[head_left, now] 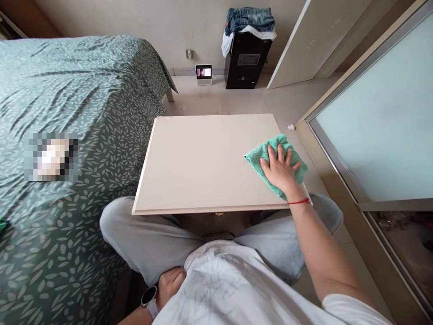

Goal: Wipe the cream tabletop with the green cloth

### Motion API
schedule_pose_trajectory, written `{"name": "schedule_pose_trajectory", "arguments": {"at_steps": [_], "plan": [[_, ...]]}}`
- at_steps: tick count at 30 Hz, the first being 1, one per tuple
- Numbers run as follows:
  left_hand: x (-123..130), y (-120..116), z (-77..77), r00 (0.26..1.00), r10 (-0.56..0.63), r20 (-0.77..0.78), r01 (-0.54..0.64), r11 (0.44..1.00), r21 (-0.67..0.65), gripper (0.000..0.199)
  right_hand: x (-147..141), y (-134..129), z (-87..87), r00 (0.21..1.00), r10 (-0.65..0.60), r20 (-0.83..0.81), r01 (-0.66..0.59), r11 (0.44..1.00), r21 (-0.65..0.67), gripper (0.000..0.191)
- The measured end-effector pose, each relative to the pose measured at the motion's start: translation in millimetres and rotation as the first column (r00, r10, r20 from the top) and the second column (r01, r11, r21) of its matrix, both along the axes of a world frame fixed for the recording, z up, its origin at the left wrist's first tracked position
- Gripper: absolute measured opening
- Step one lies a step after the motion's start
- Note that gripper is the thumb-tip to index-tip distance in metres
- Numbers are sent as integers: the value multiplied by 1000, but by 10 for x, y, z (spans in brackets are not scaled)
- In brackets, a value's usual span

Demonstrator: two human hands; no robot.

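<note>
My right hand [280,170] lies flat with its fingers spread on a green cleaning cloth [256,156], pressing it onto the right side of a cream-coloured tabletop [203,158]. One edge of the cloth overhangs the table's right side. A red string bracelet [299,201] circles my right wrist. My left hand [172,285] rests low at my lap, against my thigh and the white shirt [233,280]. Its fingers are curled and the tips are hidden, so I cannot see whether they hold anything. A watch [149,296] is on that wrist.
To the left stands a bed with a green leaf-patterned sheet [111,126]. A small lit screen [204,72] and a black cabinet [248,61] topped with folded jeans [250,19] stand by the wall. A frosted-glass sliding door [382,108] borders the right side.
</note>
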State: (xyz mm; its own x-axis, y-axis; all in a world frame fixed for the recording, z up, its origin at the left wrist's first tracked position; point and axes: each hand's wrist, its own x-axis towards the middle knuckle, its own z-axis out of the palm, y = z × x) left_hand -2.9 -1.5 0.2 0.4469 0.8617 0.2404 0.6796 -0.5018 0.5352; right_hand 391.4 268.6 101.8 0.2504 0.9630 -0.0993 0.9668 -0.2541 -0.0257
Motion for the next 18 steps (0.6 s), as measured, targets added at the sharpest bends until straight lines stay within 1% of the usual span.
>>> {"name": "schedule_pose_trajectory", "arguments": {"at_steps": [2, 3, 4, 5, 6, 7, 8, 10, 12, 13, 15, 16, 17, 18], "plan": [[-13, -4, -18, 1000, -6, 0, 6, 1000, 3, 33, -263, -101, -17, 998, -54, -23, 55, 997, 54, 81], [-21, -8, -28, 1000, -9, -1, 9, 1000, 3, 34, -465, -129, -12, 998, -39, -43, 42, 996, 73, 81], [-28, -11, -38, 1000, -12, -3, 12, 1000, 1, 34, -704, -147, 2, 998, 6, -65, 0, 996, 85, 81], [-35, -15, -48, 1000, -13, -5, 13, 1000, -1, 33, -971, -159, 24, 993, 78, -88, -70, 994, 88, 81], [-42, -20, -57, 1000, -14, -7, 14, 1000, -4, 33, -1257, -169, 52, 978, 172, -117, -163, 983, 82, 81], [-47, -24, -64, 1000, -15, -9, 15, 1000, -8, 32, -1556, -182, 81, 949, 276, -151, -268, 961, 72, 81], [-51, -28, -70, 1000, -15, -10, 15, 1000, -11, 32, -1859, -201, 109, 904, 382, -190, -377, 924, 65, 83], [-56, -37, -79, 1000, -7, -13, 7, 1000, -17, 30, -2442, -262, 150, 777, 574, -259, -577, 814, 72, 86], [-60, -46, -86, 1000, 1, -19, -1, 1000, -17, 29, -2941, -347, 166, 622, 729, -288, -730, 672, 123, 87], [-62, -50, -89, 1000, 3, -22, -4, 1000, -15, 28, -3140, -390, 165, 540, 793, -283, -790, 593, 154, 85], [-65, -56, -98, 1000, 9, -26, -9, 1000, -11, 28, -3410, -465, 153, 401, 881, -252, -870, 452, 198, 78], [-67, -58, -102, 1000, 12, -28, -12, 1000, -11, 28, -3477, -492, 143, 352, 906, -234, -892, 401, 209, 73], [-68, -60, -107, 1000, 13, -29, -13, 1000, -15, 28, -3499, -513, 133, 323, 921, -220, -904, 369, 217, 69], [-69, -61, -111, 999, 12, -31, -13, 1000, -20, 29, -3476, -530, 121, 315, 925, -213, -904, 361, 228, 66]]}}
